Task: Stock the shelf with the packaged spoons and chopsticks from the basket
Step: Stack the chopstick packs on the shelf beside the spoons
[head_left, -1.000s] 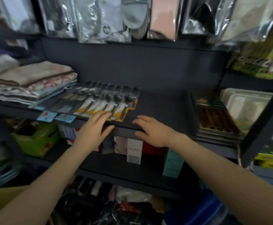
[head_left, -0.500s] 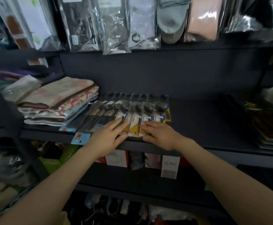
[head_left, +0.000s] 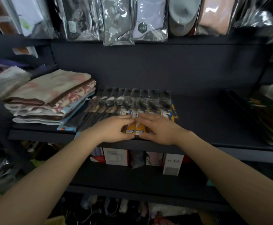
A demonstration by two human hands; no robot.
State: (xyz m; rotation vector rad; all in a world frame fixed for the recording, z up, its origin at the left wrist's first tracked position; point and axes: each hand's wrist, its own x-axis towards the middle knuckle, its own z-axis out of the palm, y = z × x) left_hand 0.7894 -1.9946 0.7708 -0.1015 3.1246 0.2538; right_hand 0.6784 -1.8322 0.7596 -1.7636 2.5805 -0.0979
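Pinching one yellow spoon pack (head_left: 136, 129) on the shelf (head_left: 213, 127), left hand (head_left: 111, 129) and right hand (head_left: 158, 128).

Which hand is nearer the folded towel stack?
Left. The left hand rests on the packs just right of the folded towel stack; the right hand lies farther right.

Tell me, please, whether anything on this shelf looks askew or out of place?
The spoon packs lie in a neat overlapping row, with both hands squaring their front ends. One blue-tagged pack beside the folded cloths pokes out over the shelf edge.
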